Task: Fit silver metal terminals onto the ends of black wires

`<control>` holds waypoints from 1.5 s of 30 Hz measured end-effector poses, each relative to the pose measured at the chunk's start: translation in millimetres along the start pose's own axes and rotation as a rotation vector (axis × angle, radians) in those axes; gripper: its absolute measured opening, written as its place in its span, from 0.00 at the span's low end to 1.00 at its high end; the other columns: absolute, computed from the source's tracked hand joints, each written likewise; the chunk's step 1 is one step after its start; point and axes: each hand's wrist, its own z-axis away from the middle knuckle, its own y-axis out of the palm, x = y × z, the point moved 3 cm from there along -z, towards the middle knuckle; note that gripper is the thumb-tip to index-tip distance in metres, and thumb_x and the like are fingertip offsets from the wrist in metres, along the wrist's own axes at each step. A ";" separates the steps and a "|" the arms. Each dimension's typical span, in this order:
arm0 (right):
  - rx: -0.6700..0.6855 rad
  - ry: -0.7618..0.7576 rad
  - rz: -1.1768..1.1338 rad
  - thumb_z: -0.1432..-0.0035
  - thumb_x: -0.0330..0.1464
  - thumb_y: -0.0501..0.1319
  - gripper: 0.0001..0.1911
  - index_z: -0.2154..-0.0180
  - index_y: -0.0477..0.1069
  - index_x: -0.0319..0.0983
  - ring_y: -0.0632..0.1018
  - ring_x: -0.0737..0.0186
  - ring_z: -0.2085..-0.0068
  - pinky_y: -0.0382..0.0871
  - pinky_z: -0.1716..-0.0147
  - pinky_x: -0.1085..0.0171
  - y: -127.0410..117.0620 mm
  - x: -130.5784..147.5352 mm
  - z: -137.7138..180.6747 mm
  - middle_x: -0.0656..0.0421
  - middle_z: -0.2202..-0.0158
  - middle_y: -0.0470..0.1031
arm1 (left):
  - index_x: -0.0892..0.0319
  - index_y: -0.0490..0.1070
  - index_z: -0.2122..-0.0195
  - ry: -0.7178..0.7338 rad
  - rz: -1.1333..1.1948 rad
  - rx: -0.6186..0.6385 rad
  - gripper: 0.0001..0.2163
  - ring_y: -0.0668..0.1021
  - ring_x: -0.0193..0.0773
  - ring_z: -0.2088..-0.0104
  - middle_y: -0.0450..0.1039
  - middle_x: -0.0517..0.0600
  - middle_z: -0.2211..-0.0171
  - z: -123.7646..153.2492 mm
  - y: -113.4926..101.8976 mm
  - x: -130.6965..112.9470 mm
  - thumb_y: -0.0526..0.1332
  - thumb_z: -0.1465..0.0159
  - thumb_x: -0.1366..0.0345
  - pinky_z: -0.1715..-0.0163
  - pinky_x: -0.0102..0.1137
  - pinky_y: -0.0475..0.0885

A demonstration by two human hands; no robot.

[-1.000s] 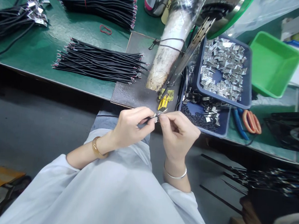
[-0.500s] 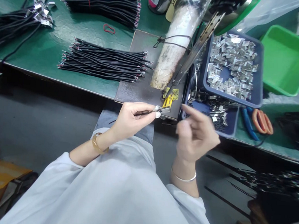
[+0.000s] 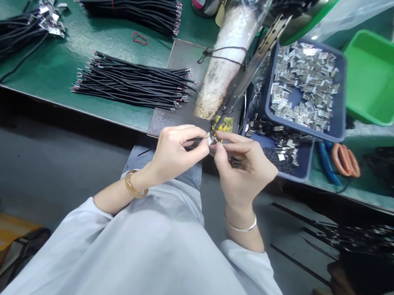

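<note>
At the lower centre of the frame, just in front of the dark metal plate (image 3: 178,119) at the bench edge, the left hand (image 3: 175,153) pinches a thin black wire (image 3: 195,139) between thumb and forefinger, closed tight on it near its stripped tip. The right hand (image 3: 245,168) meets it from the right, thumb and forefinger closed on a small metal clip (image 3: 212,140); the other fingers curl loosely. The clip sits right at the fingertips of both hands, touching the wire's end, below the yellow-marked die (image 3: 222,124) of the press. It is too small to tell whether the wire is seated in it. Judging from so fine a grip, the clip could slip and drop to the floor, or the wire strands could splay and miss the clip if the hands drift apart. To the right, blue trays (image 3: 339,107) hold more loose clips; cut wires (image 3: 134,81) lie in a bundle on the green mat, centre left of the frame.
</note>
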 end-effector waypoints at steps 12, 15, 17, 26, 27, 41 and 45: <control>-0.014 0.066 -0.039 0.39 0.28 0.65 0.05 0.69 0.74 0.40 0.84 0.62 0.62 0.80 0.69 0.65 4.8 -6.3 -11.2 0.58 0.62 0.83 | 0.62 0.77 0.74 0.057 -0.085 -0.041 0.07 0.67 0.25 0.80 0.72 0.44 0.79 -8.5 -1.0 -2.8 0.62 0.40 0.74 0.79 0.23 0.62; -0.020 0.060 -0.024 0.40 0.29 0.66 0.05 0.70 0.74 0.41 0.85 0.61 0.61 0.81 0.68 0.65 4.2 -4.8 -13.7 0.59 0.63 0.83 | 0.62 0.76 0.75 0.093 -0.108 -0.052 0.07 0.66 0.25 0.80 0.71 0.44 0.80 -9.0 -1.9 -4.6 0.61 0.40 0.74 0.78 0.23 0.62; -0.014 0.048 -0.009 0.40 0.28 0.66 0.06 0.70 0.75 0.41 0.85 0.61 0.61 0.81 0.67 0.64 3.4 -3.2 -15.4 0.59 0.64 0.83 | 0.62 0.76 0.75 0.101 -0.106 -0.056 0.08 0.67 0.25 0.80 0.70 0.44 0.80 -9.5 -2.3 -5.8 0.61 0.40 0.74 0.78 0.23 0.62; 0.056 0.050 -0.077 0.41 0.24 0.65 0.06 0.67 0.73 0.41 0.84 0.64 0.62 0.80 0.69 0.69 -2.7 2.1 -7.3 0.60 0.61 0.83 | 0.63 0.76 0.75 -0.117 -0.031 0.044 0.07 0.72 0.26 0.77 0.75 0.45 0.78 -8.7 -2.8 -5.4 0.61 0.42 0.74 0.81 0.20 0.61; 0.061 0.048 -0.072 0.41 0.24 0.65 0.06 0.67 0.73 0.41 0.84 0.64 0.62 0.80 0.69 0.69 -3.3 2.4 -5.8 0.60 0.60 0.83 | 0.63 0.76 0.75 -0.123 -0.024 0.053 0.07 0.72 0.27 0.77 0.75 0.45 0.78 -8.0 -2.6 -5.0 0.61 0.42 0.74 0.81 0.20 0.61; 0.337 0.075 -0.099 0.40 0.26 0.66 0.08 0.69 0.71 0.41 0.74 0.73 0.77 0.64 0.80 0.70 -28.5 14.2 -8.0 0.61 0.65 0.83 | 0.60 0.73 0.78 0.657 -0.627 1.128 0.11 0.73 0.35 0.78 0.75 0.51 0.78 57.5 32.1 -39.7 0.61 0.42 0.81 0.79 0.32 0.59; 0.570 0.021 -0.181 0.39 0.25 0.65 0.11 0.71 0.66 0.40 0.77 0.73 0.75 0.62 0.80 0.72 -17.4 22.1 -6.4 0.61 0.61 0.84 | 0.58 0.77 0.77 0.743 -0.633 1.293 0.10 0.74 0.37 0.77 0.78 0.50 0.77 85.4 45.8 -39.0 0.65 0.45 0.80 0.77 0.33 0.61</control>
